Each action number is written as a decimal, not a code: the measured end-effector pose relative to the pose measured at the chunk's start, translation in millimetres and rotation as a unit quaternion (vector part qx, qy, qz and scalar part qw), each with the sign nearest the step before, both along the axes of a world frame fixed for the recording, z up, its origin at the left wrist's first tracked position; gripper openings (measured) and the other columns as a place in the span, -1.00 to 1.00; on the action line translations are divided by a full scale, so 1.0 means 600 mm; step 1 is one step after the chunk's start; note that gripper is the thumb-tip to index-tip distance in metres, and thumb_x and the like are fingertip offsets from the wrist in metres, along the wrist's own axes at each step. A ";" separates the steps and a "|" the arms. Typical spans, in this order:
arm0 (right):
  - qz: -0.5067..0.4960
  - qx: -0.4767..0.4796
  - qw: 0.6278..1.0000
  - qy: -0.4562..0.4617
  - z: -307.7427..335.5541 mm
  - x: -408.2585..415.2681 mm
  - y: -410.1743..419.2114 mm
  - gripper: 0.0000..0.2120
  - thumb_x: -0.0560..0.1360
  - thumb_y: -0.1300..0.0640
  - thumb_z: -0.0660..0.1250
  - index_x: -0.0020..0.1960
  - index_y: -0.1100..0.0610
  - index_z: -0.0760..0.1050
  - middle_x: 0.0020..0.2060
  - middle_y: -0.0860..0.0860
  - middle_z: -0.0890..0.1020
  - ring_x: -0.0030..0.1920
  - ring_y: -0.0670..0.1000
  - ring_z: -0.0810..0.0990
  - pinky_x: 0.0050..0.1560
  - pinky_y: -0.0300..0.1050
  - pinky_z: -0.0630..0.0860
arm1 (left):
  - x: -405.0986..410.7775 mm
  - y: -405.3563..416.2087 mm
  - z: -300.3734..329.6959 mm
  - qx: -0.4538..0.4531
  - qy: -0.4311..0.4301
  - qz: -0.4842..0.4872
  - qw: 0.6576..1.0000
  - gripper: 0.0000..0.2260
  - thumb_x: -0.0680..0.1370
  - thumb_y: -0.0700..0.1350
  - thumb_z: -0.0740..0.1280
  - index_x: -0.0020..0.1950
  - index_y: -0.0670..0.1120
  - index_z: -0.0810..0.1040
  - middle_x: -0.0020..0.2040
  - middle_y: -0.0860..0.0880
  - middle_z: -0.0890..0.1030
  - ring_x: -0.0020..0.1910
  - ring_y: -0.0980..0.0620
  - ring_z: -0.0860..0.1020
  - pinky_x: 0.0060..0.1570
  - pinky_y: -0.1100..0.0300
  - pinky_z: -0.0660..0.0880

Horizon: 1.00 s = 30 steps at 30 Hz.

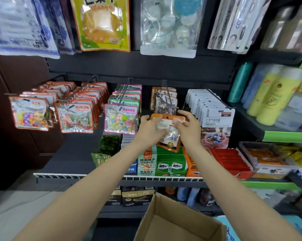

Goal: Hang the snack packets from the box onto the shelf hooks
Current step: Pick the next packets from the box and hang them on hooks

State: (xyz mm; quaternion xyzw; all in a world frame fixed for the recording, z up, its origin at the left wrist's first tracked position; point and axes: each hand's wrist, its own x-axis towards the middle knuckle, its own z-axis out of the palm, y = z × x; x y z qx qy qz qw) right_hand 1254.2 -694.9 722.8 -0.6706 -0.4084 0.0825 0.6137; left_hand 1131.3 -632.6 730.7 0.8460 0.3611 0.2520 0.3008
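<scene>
Both hands on one orange-edged snack packet (167,131), held up with its printed back and barcode toward the camera. Left hand (151,130) grips the packet's left edge, fingers curled behind it, thumb across the front. Right hand (188,126) pinches the top right corner between thumb and bent fingers; index finger raised and extended toward the hook tip. Packet's hang hole sits at top centre, just below and in front of the black hook (170,101); hole not yet on the hook. That hook already carries a few packets with orange edges (163,100), hanging behind the held one.

Neighbours on the same rail: pink-edged candy packets (120,119) to the left, white chocolate-bean packets (216,119) to the right, both rows full to the hook tips. Further left, two rows of orange-edged candy packets (51,110).

Below the hands: wire-fronted shelf (94,176) with upright display cartons, green (171,164) and red (232,162) among them.

Cardboard box (166,221) at bottom centre, flaps open, near the person; the visible part of its interior shows bare cardboard
</scene>
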 end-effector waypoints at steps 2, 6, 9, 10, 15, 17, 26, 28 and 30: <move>-0.003 -0.001 1.000 -0.002 -0.002 -0.009 -0.001 -0.84 0.52 0.22 0.32 0.09 0.15 0.56 -0.07 -0.02 0.60 -0.18 -0.23 0.51 -0.16 -0.37 0.45 | 0.006 -0.007 -0.002 -0.024 0.046 -0.035 0.998 -0.33 0.51 0.11 0.34 0.53 -0.03 0.15 0.53 -0.21 0.05 0.53 -0.09 -0.12 0.41 0.07 0.10; 0.077 0.008 0.995 0.070 -0.003 -0.010 -0.012 -0.80 0.57 0.06 0.25 -0.04 0.12 0.61 -0.18 -0.02 0.68 -0.18 -0.17 0.63 -0.19 -0.28 0.53 | 0.009 -0.008 -0.007 -0.075 -0.009 -0.106 0.992 -0.30 0.42 0.11 0.44 0.48 -0.06 0.28 0.33 -0.15 0.39 0.38 -0.03 0.32 0.29 0.16 0.32; 0.144 0.005 0.979 0.143 -0.009 -0.001 -0.019 -0.72 0.60 0.00 0.15 0.09 0.09 0.60 0.01 0.01 0.67 0.06 -0.03 0.63 -0.07 -0.22 0.60 | 0.004 -0.008 -0.009 -0.117 -0.099 -0.121 0.981 -0.72 0.50 -0.12 0.38 0.20 -0.07 0.51 0.02 -0.13 0.63 -0.05 0.02 0.60 0.08 0.13 0.51; 0.148 -0.011 0.983 0.111 -0.015 0.003 -0.017 -0.74 0.60 0.03 0.17 0.16 0.05 0.57 0.10 0.01 0.63 0.17 -0.02 0.57 0.04 -0.19 0.57 | 0.003 -0.008 -0.011 -0.127 -0.123 -0.110 0.978 -0.82 0.54 -0.20 0.32 0.13 -0.08 0.53 -0.03 -0.11 0.64 -0.08 0.03 0.59 0.07 0.11 0.52; 0.135 -0.055 0.988 0.044 -0.026 0.011 -0.014 -0.60 0.52 0.00 0.32 0.32 -0.24 0.38 0.35 -0.02 0.43 0.35 0.00 0.39 0.35 0.04 0.37 | 0.006 -0.012 -0.022 -0.219 -0.238 -0.116 0.939 -0.75 0.57 -0.26 0.28 0.21 -0.03 0.48 0.09 0.00 0.62 0.12 0.00 0.58 0.14 0.15 0.52; 0.123 -0.020 0.989 0.076 -0.026 0.015 -0.017 -0.60 0.51 0.18 0.34 0.31 -0.09 0.45 0.30 -0.03 0.49 0.28 0.01 0.48 0.29 0.06 0.45 | 0.008 -0.008 -0.026 -0.199 -0.255 -0.081 0.943 -0.59 0.54 -0.29 0.32 0.34 -0.01 0.36 0.15 0.01 0.57 0.14 0.01 0.55 0.11 0.19 0.52; 0.047 -0.013 0.997 -0.061 -0.033 0.027 0.002 -0.63 0.54 0.15 0.29 0.34 0.00 0.43 -0.05 0.10 0.44 -0.12 -0.11 0.40 -0.14 -0.62 0.27 | 0.017 0.013 -0.048 0.027 -0.180 0.033 0.983 -0.49 0.49 -0.12 0.42 0.40 0.02 0.37 0.38 0.01 0.43 0.36 0.06 0.37 0.31 0.16 0.34; 0.039 -0.020 0.997 -0.070 -0.037 0.031 0.009 -0.63 0.55 0.15 0.29 0.34 -0.01 0.43 -0.10 0.07 0.40 -0.10 -0.04 0.38 -0.16 -0.58 0.27 | 0.019 0.018 -0.052 0.032 -0.162 0.044 0.985 -0.50 0.50 -0.09 0.41 0.41 0.04 0.37 0.32 -0.02 0.47 0.28 0.04 0.42 0.23 0.17 0.36; 0.033 -0.021 0.997 -0.070 -0.039 0.032 0.015 -0.62 0.55 0.16 0.29 0.35 -0.01 0.42 -0.16 0.00 0.37 -0.11 -0.04 0.37 -0.16 -0.51 0.28 | 0.022 0.021 -0.051 0.040 -0.147 0.050 0.987 -0.49 0.51 -0.08 0.40 0.43 0.06 0.35 0.23 -0.02 0.50 0.13 0.08 0.43 0.14 0.22 0.37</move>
